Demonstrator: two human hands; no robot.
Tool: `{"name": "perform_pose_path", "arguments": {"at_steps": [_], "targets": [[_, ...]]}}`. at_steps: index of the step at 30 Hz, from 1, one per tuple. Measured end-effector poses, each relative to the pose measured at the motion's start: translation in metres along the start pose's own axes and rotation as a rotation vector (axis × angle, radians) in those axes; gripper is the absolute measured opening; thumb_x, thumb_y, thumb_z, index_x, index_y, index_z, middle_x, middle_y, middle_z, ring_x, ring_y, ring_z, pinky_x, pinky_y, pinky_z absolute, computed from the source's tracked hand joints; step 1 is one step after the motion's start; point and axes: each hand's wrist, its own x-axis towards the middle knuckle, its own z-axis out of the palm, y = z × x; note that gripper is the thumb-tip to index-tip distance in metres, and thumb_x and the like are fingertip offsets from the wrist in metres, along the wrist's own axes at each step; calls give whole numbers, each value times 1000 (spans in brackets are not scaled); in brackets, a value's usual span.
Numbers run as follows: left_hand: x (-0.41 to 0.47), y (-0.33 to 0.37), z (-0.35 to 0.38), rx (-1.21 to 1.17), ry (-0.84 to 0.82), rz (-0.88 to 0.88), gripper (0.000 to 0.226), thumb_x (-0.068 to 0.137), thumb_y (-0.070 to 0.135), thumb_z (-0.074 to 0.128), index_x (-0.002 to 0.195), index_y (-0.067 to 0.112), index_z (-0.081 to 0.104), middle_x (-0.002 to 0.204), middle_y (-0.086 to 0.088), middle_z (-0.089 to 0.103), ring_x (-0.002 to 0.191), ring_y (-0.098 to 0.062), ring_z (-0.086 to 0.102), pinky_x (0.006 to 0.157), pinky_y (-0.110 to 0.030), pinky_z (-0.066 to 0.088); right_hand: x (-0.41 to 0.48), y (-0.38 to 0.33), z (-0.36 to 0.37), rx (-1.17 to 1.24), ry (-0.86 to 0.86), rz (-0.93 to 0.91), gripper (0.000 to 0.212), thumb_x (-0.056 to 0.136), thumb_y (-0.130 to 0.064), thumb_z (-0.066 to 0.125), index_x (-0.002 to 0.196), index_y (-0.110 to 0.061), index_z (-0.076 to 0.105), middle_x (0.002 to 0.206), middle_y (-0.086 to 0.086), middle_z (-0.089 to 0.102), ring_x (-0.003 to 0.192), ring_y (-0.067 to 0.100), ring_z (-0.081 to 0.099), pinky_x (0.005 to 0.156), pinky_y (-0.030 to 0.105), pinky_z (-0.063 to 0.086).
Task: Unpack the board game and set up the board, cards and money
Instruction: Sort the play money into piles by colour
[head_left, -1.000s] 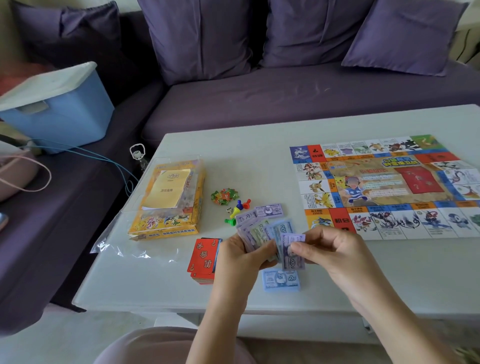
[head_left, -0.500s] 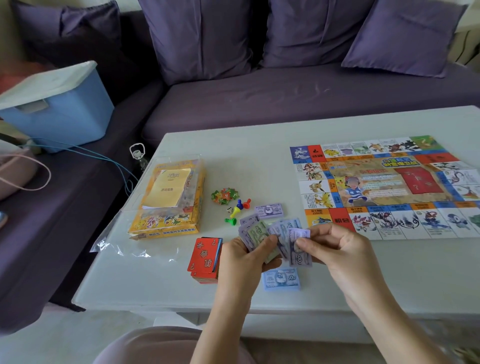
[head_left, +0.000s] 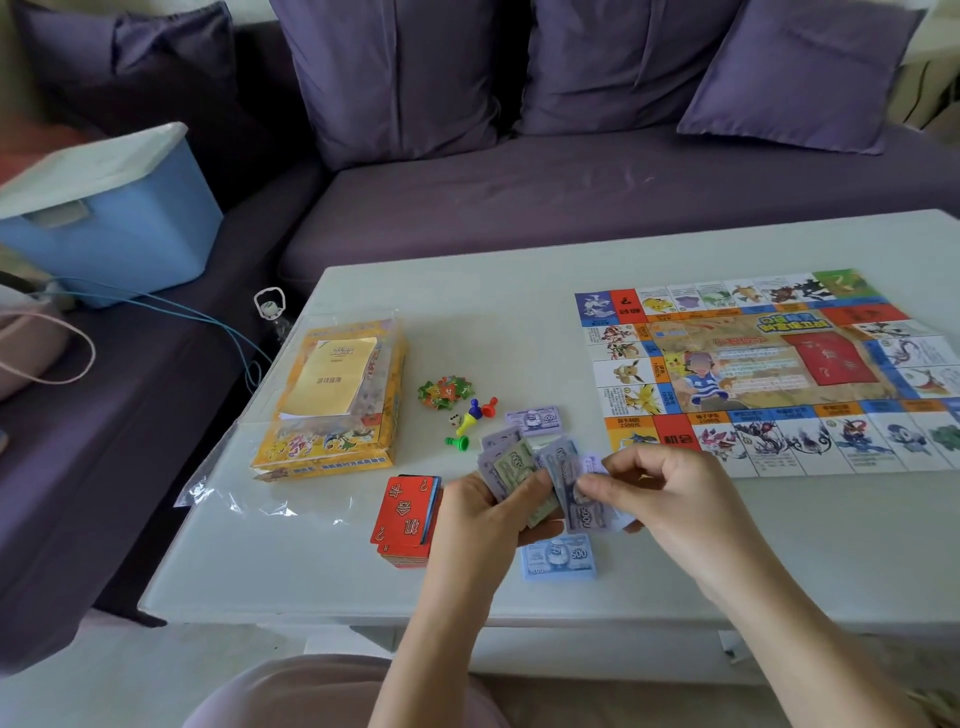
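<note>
Purple sofa (head_left: 571, 197) fills the background, with a blue lidded bin (head_left: 130, 228) on its left seat. White worktop (head_left: 519, 312) in front. Far left on it: yellow game box (head_left: 322, 447) inside a clear plastic bag, with a yellow booklet (head_left: 332, 376) on top. Right of the box: red card stack (head_left: 408, 512) near the front edge; behind it are coloured pawns (head_left: 475, 415) and a die (head_left: 453, 419). Next, a purple 5000 stack (head_left: 535, 420) lies flat, just behind the hands. Left hand (head_left: 480, 519) is above the worktop, its grip closed around a fan of notes (head_left: 514, 462), thumb on top. Blue 500 stack (head_left: 558, 558) lies on the worktop under the hands. Right hand (head_left: 670, 493) has its grip pinching a purple note (head_left: 584, 512) at the fan's right edge. Board (head_left: 769, 364) lies unfolded and flat at far right, running out of view.
</note>
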Motion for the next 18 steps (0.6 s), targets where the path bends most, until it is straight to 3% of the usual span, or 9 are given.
{"name": "perform_pose_path", "arguments": {"at_steps": [4, 11, 18], "targets": [[0, 2, -2, -7, -27, 0, 12, 88, 10, 61, 94, 8, 70, 84, -12, 74, 76, -25, 73, 63, -25, 58, 1, 1, 3, -74, 17, -58, 15, 73, -18, 81, 65, -22, 68, 54, -8, 61, 47, 3, 52, 44, 18, 44], [0, 4, -2, -40, -8, -19, 10, 87, 11, 61, 87, 8, 70, 80, -13, 74, 73, -25, 72, 61, -26, 59, 1, -1, 0, 1, -32, -27, 13, 75, -22, 78, 67, -20, 68, 51, -12, 56, 49, 0, 49, 45, 16, 43], [-2, 3, 1, 114, -54, 62, 14, 80, 4, 69, 84, 17, 71, 78, -8, 74, 74, -24, 72, 62, -25, 58, 1, -1, 0, -27, -32, -83, 16, 73, -29, 78, 65, -20, 69, 50, -10, 56, 46, 1, 43, 48, 13, 33]]}}
